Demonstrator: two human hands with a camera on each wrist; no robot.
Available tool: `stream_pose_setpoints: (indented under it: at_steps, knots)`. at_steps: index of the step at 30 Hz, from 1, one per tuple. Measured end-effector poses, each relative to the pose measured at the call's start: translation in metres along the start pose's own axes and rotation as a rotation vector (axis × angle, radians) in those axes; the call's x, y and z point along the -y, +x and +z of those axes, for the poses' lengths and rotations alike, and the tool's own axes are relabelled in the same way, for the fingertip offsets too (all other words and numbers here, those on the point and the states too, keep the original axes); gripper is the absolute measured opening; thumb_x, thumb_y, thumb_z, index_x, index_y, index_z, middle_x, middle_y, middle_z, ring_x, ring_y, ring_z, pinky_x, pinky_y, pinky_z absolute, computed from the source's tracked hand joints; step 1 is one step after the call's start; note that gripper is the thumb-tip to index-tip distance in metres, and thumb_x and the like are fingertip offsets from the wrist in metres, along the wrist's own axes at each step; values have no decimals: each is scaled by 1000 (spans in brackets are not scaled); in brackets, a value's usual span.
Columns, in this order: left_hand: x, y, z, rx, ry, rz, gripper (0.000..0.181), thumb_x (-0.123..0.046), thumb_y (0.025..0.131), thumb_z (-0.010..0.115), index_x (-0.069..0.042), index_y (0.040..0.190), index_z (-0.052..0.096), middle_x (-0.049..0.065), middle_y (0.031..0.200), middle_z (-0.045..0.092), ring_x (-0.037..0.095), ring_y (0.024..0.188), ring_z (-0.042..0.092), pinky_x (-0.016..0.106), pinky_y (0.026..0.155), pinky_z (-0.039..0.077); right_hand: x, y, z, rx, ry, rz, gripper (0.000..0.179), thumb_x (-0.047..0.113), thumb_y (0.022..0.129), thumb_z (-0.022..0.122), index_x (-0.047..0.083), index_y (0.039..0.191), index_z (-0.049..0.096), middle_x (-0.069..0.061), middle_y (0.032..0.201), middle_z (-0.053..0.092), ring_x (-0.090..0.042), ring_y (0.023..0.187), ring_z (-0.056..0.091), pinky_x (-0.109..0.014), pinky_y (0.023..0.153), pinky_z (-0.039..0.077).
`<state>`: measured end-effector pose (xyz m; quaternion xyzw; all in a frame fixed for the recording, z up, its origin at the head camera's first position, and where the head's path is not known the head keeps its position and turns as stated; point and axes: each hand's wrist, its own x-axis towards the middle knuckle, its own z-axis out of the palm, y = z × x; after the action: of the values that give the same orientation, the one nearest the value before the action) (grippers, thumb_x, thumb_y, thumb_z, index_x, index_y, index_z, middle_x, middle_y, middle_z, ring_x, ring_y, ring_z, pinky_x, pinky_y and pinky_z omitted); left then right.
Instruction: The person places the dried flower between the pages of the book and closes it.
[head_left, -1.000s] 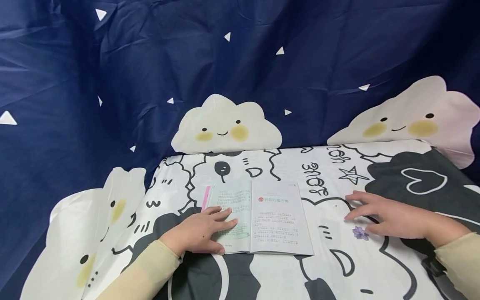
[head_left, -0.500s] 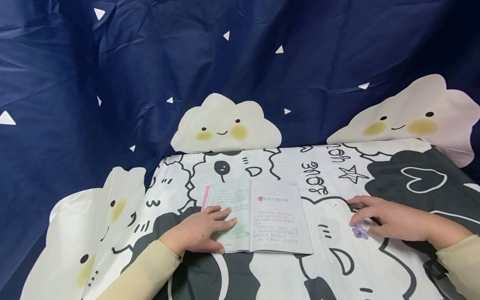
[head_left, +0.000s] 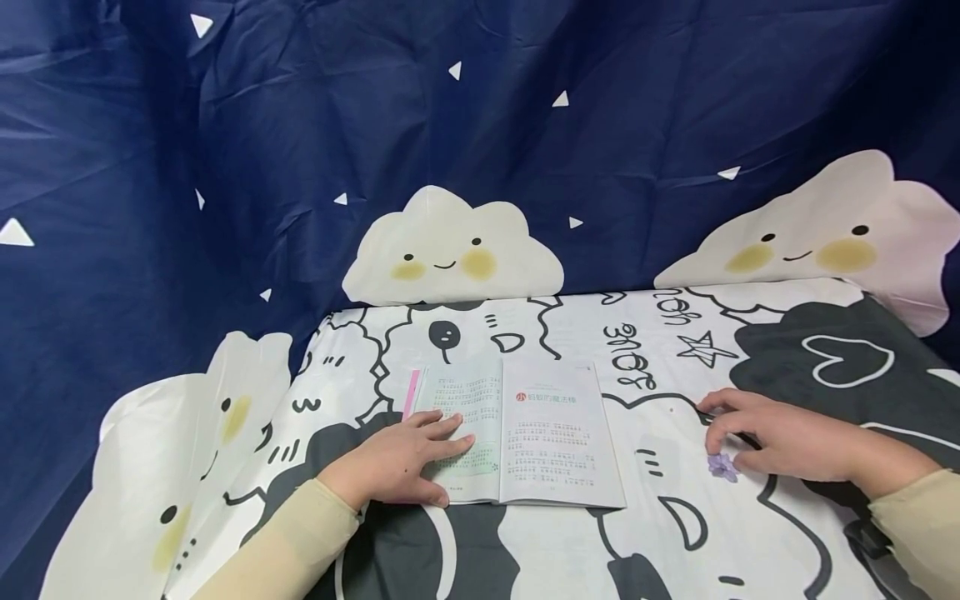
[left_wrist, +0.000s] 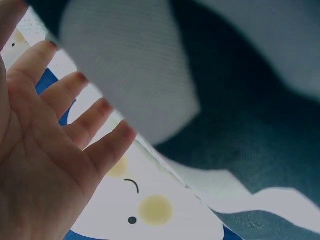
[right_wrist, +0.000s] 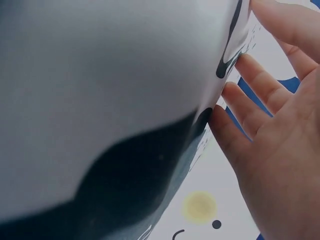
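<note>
An open book [head_left: 551, 450] lies on the patterned sheet in the head view, its left page pale green and its right page white, both printed. My left hand [head_left: 397, 462] rests on the left page with fingers spread, holding it down flat. To the right of the book is a small purple flower-shaped piece [head_left: 722, 467]. My right hand [head_left: 787, 437] pinches it lightly, index fingertip at its upper left and thumb at its right. In the wrist views, the sheet's edge hides what lies beyond the fingertips of my left hand [left_wrist: 55, 135] and right hand [right_wrist: 280, 140].
The black-and-white sheet [head_left: 637, 367] spreads under the book and both hands. Behind it hangs a navy curtain [head_left: 450, 133] with white triangles and smiling clouds. A small dark object [head_left: 868, 540] sits beside the right sleeve.
My right hand has lowered slightly, its index finger curling in from the left toward the thumb at the purple flower-shaped piece. My left hand and the book stay in place.
</note>
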<state>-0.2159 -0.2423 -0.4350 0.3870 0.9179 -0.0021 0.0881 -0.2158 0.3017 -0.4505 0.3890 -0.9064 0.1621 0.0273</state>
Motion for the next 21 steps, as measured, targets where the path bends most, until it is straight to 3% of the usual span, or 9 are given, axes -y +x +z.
stream_pose_setpoints:
  at_steps: [9, 14, 21]
  knots:
    - [1, -1, 1, -9, 0, 10, 82, -55, 83, 75, -31, 154, 46, 3, 161, 37, 35, 145, 33, 50, 110, 37, 1, 3, -1, 6, -32, 12, 49, 13, 76, 86, 50, 91, 59, 0, 128, 54, -20, 111, 53, -19, 85, 40]
    - [0, -1, 1, -11, -2, 11, 82, -57, 82, 75, -30, 154, 46, 4, 161, 37, 36, 146, 33, 51, 111, 37, 4, 5, -3, 49, -1, 80, 43, 16, 79, 84, 50, 86, 58, 1, 129, 54, -21, 111, 54, -25, 82, 44]
    - [-1, 0, -1, -1, -5, 2, 82, -57, 82, 75, -31, 154, 46, 3, 161, 36, 36, 147, 31, 51, 111, 36, 2, 4, -3, 31, 27, 85, 38, 22, 83, 84, 48, 80, 57, 1, 127, 55, -17, 109, 55, -21, 79, 43]
